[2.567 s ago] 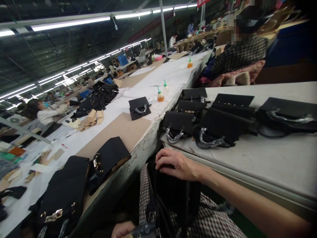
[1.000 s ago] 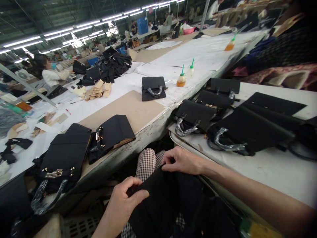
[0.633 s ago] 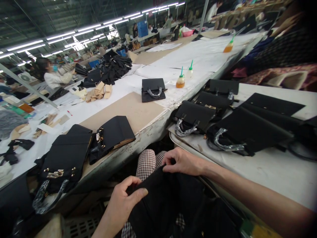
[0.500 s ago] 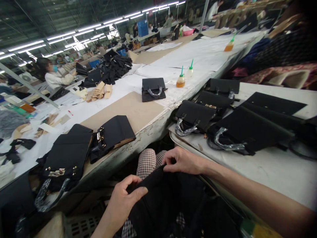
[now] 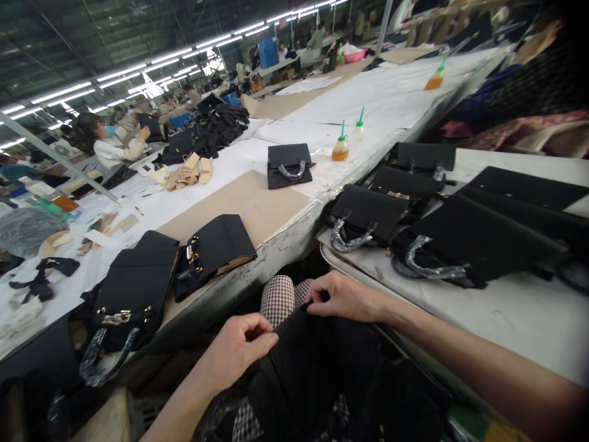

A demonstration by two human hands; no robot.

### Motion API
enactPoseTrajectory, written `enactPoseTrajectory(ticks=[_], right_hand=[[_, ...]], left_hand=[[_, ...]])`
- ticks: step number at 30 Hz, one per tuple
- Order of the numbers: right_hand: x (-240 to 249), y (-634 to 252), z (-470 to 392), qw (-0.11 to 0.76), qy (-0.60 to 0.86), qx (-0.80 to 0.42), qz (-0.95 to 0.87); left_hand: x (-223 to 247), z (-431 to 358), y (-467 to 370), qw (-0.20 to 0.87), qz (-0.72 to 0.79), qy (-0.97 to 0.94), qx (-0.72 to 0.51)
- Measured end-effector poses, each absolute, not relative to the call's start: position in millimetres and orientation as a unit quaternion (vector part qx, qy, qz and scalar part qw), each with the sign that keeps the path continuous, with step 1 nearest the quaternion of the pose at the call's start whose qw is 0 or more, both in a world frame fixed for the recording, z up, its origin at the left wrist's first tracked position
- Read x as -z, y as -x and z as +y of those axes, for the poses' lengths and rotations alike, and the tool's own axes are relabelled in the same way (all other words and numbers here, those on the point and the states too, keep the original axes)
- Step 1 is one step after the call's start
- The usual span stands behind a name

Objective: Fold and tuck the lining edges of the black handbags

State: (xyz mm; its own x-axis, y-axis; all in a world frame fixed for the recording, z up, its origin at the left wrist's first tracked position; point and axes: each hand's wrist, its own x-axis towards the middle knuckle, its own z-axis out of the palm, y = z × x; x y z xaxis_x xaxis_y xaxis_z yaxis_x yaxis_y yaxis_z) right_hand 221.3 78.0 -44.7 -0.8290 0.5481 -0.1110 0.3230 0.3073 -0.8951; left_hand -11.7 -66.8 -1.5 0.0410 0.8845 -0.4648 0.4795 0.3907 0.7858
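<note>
Between the two desks, your checkered knees [image 5: 277, 301] and the black piece [image 5: 331, 374] in your left grip [image 5: 253, 341] and right grip [image 5: 334, 296] take up the gap. To your left, two black bags [image 5: 138, 276] block the near edge of the left desk [image 5: 299, 113]; beyond them you can pass over the bare brown sheet [image 5: 248, 199], up to the small bag [image 5: 289, 164]. To your right, handled bags [image 5: 483, 236] crowd the right desk [image 5: 515, 328], but you have open surface nearer your forearm.
</note>
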Motion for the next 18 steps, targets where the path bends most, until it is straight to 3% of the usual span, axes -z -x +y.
enactPoseTrajectory(ticks=[5,14,18], right_hand=[[52,-219,79,0.120,0.269,-0.523,-0.800],[52,-217,81,0.125,0.274,-0.493,-0.817],[54,-218,80,0.129,0.290,-0.484,-0.816]], left_hand=[[4,-61,5,0.459,0.670,-0.557,-0.171],[12,-19,-12,0.480,0.594,-0.639,-0.095],[18,-8,-18,0.411,0.610,-0.673,-0.075]])
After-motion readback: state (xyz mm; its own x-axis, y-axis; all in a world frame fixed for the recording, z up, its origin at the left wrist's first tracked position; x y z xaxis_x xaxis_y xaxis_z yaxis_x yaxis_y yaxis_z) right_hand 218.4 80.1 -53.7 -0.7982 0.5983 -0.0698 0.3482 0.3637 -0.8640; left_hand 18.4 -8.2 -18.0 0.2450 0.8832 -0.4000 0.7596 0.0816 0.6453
